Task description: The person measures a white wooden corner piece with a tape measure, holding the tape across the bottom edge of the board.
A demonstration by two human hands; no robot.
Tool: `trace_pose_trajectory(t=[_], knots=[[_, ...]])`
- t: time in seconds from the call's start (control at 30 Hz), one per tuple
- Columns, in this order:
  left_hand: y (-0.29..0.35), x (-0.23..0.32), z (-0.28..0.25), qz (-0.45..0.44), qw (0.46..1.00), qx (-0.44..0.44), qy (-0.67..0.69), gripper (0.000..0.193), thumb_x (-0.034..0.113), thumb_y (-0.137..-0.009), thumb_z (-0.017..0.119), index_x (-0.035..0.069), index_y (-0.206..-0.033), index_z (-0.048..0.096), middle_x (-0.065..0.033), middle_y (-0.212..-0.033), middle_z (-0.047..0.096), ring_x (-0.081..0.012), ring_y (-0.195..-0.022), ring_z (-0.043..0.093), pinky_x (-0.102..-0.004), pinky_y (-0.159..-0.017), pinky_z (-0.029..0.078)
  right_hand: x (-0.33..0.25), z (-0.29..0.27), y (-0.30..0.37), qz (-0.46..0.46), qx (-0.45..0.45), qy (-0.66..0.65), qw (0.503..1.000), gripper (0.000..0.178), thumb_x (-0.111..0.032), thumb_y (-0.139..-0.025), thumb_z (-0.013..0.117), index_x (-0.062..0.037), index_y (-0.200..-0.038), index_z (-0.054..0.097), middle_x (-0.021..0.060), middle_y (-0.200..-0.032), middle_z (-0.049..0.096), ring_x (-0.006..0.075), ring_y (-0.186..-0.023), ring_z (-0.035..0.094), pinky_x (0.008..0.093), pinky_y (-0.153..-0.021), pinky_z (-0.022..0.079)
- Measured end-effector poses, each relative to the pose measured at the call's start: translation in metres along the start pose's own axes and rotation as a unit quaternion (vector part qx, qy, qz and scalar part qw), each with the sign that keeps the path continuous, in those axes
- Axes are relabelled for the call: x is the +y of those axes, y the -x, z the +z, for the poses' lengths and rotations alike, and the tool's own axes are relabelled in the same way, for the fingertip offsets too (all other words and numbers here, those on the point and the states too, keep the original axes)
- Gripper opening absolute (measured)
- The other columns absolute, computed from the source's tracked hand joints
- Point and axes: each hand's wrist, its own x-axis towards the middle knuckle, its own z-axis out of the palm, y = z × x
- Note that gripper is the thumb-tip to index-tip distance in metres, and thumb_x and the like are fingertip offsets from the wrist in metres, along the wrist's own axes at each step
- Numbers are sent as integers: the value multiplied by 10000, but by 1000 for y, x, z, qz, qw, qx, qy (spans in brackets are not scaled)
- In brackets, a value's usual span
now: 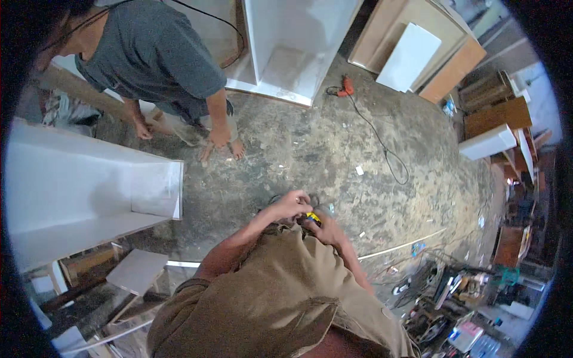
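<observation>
Just in front of my waist, my two hands are close together. My right hand is wrapped round a small yellow object with dark and blue parts, perhaps a tape measure; its kind is too small to tell. Beside it, my left hand is closed with its fingers bent and the fingertips at the object's upper left. What those fingers pinch, if anything, is hidden. My brown shirt fills the space below both hands.
A co-worker in a dark shirt bends over at the far left. White open cabinets lie at the left and far middle. An orange corded power tool rests on the stained floor. Panels and clutter line the right.
</observation>
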Motion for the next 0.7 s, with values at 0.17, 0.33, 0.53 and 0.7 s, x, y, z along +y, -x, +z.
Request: trace_pose_trajectory(t=[0.17, 0.33, 0.53, 0.7], knots=[[-34, -8, -71, 21, 951, 211, 225, 207, 123, -870, 690, 30, -1037, 612, -49, -854, 632, -128, -740, 613, -276, -616, 495, 56, -67, -49, 68, -131, 14, 989, 401, -370, -872, 661, -94, -1163, 648, 232, -1086, 677, 401, -1026, 646, 463, -871, 509], [-106, -6, -169, 45, 799, 341, 493, 116, 100, -891, 637, 66, -927, 532, -22, -745, 511, -126, -650, 520, -286, -582, 457, 127, -172, -111, -75, -54, 29, 995, 357, -256, -866, 678, -100, -1185, 639, 175, -1073, 690, 368, -964, 663, 434, -827, 519], [-207, 35, -188, 67, 741, 440, 503, 139, 156, -935, 621, 82, -889, 514, -31, -741, 483, -122, -630, 496, -321, -593, 463, 173, -298, -184, 3, -71, 92, 993, 310, -196, -855, 675, -65, -1135, 649, 196, -870, 682, 329, -787, 666, 422, -696, 514], [-246, 46, -161, 47, 697, 508, 504, 124, 228, -969, 602, 108, -984, 571, -7, -775, 527, -96, -618, 509, -307, -566, 456, 182, -343, -257, -26, -104, 54, 993, 278, -132, -845, 683, -31, -1103, 672, 128, -860, 696, 200, -754, 628, 356, -701, 510]])
